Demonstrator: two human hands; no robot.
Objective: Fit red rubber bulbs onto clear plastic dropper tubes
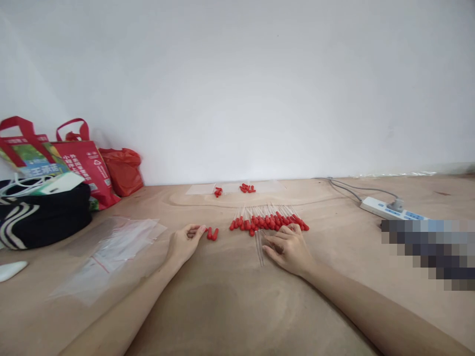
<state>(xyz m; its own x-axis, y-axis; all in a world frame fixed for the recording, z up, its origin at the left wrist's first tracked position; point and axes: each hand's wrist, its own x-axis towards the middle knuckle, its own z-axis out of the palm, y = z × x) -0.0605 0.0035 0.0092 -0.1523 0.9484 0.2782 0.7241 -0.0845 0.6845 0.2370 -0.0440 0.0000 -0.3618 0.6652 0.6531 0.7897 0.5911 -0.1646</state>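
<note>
My left hand [184,243] rests at the left of the table middle, its thumb and fingertips pinched on a small red rubber bulb, of which only a bit shows. Beside these fingertips lie two more red rubber bulbs [212,234]. My right hand [291,249] is by the near edge of a row of glass droppers with red bulbs [272,221], its fingers bent and its thumb apart. Close to its thumb and index finger lie a few bare clear glass tubes [259,247]; whether the fingertips touch them I cannot tell.
Clear zip bags [115,252] lie at left. Further back are two small groups of red bulbs [247,188] by flat clear bags [200,189]. Shopping bags [83,168] and a black bag [44,217] stand far left. A power strip [389,210] with a cable sits right.
</note>
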